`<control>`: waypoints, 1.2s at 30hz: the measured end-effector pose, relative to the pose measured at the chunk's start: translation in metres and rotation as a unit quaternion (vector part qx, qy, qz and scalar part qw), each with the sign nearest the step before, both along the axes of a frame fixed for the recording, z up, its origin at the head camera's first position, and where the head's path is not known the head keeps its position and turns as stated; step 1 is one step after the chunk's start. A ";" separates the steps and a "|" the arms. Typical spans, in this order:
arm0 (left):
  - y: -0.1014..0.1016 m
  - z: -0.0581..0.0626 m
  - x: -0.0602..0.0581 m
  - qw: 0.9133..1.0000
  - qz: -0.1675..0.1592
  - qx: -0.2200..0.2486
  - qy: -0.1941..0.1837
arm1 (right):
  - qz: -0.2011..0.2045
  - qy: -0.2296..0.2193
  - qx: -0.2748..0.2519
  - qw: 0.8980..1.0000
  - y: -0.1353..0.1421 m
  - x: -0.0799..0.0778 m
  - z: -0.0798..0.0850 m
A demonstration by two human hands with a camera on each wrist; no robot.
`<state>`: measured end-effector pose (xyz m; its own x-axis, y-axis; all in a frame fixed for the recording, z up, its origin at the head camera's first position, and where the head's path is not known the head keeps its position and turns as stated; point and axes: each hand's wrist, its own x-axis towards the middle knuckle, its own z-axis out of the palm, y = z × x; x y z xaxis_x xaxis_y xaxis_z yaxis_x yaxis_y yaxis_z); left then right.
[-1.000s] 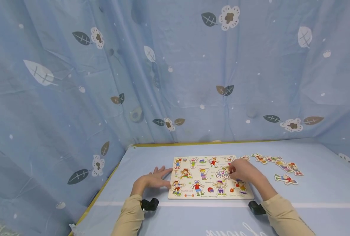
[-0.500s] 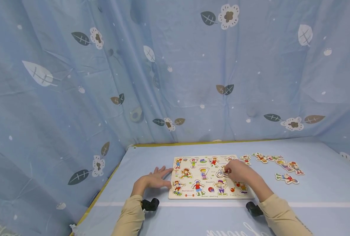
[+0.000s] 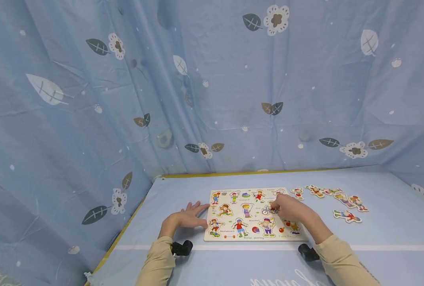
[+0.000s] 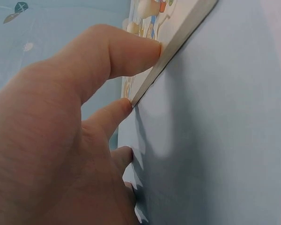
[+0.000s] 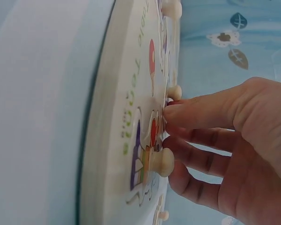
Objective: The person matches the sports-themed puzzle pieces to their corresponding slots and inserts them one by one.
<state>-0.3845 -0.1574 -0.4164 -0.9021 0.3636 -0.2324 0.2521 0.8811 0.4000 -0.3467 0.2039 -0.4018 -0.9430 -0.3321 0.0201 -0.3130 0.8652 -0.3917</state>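
Observation:
A wooden peg puzzle board (image 3: 233, 216) with pictures of children at sports lies flat on the table. My left hand (image 3: 187, 218) is at its left side. In the left wrist view, the thumb (image 4: 140, 51) and index fingertip touch the board's edge, the other fingers spread past it. Over the board's right part, my right hand (image 3: 293, 208) has thumb and fingers bent together at the knob of a cyclist puzzle piece (image 3: 267, 211), which lies in its spot on the board. The hand partly covers this piece. Close below the fingers, a round wooden knob (image 5: 164, 162) stands up from another piece.
Several loose puzzle pieces lie right of the board, among them one in red and green (image 3: 347, 216) and one near the board's upper right corner (image 3: 297, 193). A blue patterned curtain (image 3: 212, 99) hangs behind the table (image 3: 183, 262).
My right hand has shifted slightly left along with the cyclist piece, which showed only part of its bicycle half a second ago and now shows more. The left hand has stayed in place.

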 end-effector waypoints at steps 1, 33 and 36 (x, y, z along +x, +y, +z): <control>0.000 0.000 0.000 1.000 0.000 0.001 -0.001 | -0.002 0.000 -0.002 1.000 0.000 0.000 0.000; 0.005 -0.005 0.003 1.000 0.000 0.002 0.004 | -0.049 0.041 -0.018 0.998 0.051 0.008 0.027; 0.005 -0.005 0.003 1.000 0.002 0.001 0.005 | -0.063 0.046 -0.024 0.997 0.065 0.008 0.032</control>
